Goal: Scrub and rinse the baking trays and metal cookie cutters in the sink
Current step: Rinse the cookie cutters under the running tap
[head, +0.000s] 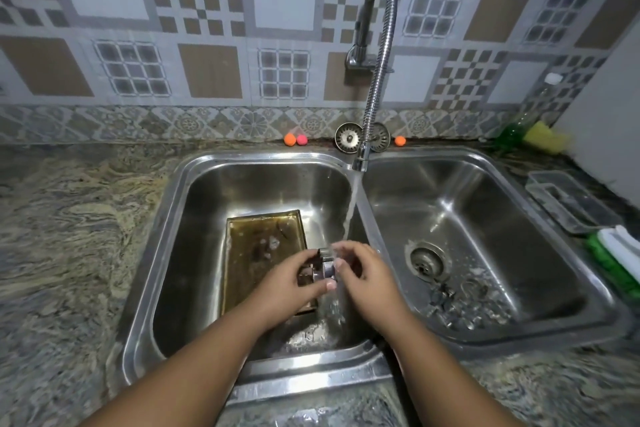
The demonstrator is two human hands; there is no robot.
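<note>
Water (350,215) is pouring in a thin stream onto a small shiny metal cookie cutter (325,265), which both hands are holding together above the left basin of the double stainless-steel sink (311,369). The left hand (291,279) is gripping the cookie cutter from the left, its back turned up and its thumb curling round the near side with the nail showing. The right hand (369,276) is pinching it from the right, with fingers bending over the top edge. Both forearms are reaching in from the bottom edge and converging over the sink's front rim.

Beneath the hands, a rectangular brown-stained baking tray (256,253) is lying flat on the floor of the left basin, and the left hand is hiding its near right corner. The stream is falling from a flexible chrome spring-neck tap (381,62), which is arching down from the patterned tile wall (207,10) to the divider between the basins.

In the right basin, a scatter of wet metal cutters (460,308) is lying near the round drain strainer (426,259).

Two round metal sink plugs (348,137) are leaning against the wall behind the tap, with small orange and pink balls (290,139) beside them. At the far right, a green bottle (516,128), a yellow sponge (545,137), a clear plastic container (568,201) and a green-and-white brush (616,253) are sitting on the mottled granite counter (69,218).
</note>
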